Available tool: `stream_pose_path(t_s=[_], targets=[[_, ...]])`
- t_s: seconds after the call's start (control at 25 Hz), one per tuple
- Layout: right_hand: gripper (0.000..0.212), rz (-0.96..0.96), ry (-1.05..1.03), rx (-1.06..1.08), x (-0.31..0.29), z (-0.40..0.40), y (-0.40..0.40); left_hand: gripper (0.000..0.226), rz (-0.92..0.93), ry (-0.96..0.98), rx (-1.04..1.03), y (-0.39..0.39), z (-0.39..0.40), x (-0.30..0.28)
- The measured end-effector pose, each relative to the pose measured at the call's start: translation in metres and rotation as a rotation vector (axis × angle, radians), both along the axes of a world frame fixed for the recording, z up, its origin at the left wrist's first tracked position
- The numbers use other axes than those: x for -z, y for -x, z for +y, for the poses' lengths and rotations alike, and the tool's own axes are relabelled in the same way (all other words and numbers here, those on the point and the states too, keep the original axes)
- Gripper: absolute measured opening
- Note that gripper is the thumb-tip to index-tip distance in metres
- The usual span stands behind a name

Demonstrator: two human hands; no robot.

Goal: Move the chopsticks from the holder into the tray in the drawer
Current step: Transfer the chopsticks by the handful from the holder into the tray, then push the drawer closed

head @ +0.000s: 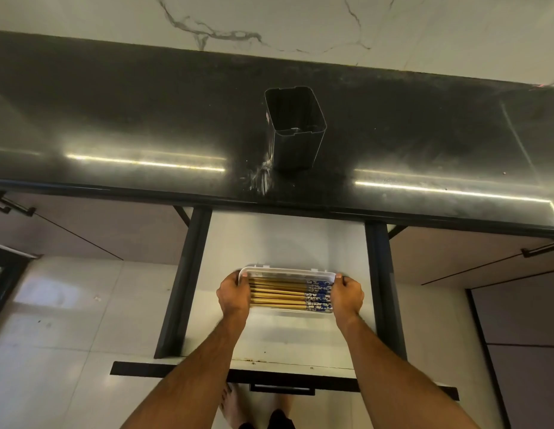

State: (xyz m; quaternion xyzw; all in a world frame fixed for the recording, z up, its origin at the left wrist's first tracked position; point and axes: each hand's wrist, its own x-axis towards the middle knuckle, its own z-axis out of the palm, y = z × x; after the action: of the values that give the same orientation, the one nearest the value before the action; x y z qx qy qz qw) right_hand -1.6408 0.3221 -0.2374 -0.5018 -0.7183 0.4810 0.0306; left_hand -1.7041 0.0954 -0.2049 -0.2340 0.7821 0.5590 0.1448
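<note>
Both forearms are bare from the frame's lower edge to the wrists, with no sleeves, watch or rings visible, and fine dark hair shows along them. The left hand (234, 294) and right hand (346, 294) wear no gloves. Below, bare feet (230, 410) and a dark garment's edge (280, 420) show.

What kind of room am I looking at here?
Most likely a home kitchen. A dark stone countertop backs onto a marble-look wall, an empty black utensil holder stands on it, and below, both hands grip a white tray of chopsticks in an open drawer.
</note>
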Motion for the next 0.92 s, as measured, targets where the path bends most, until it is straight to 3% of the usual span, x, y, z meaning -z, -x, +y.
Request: stream_pose_path(t_s=[0.56, 0.76, 0.92], targets=[[0.030, -0.092, -0.113, -0.156, -0.012, -0.001, -0.004, 0.023, 0.042, 0.007, 0.137, -0.002, -0.013, 0.000], [0.034, -0.120, -0.463, -0.350, -0.043, -0.008, -0.013, 0.045, 0.162, 0.276, 0.380, -0.008, -0.027, -0.007], [0.047, -0.078, -0.597, -0.577, -0.062, -0.018, -0.021, 0.049, 0.389, 0.513, 0.566, -0.018, -0.033, -0.028]])
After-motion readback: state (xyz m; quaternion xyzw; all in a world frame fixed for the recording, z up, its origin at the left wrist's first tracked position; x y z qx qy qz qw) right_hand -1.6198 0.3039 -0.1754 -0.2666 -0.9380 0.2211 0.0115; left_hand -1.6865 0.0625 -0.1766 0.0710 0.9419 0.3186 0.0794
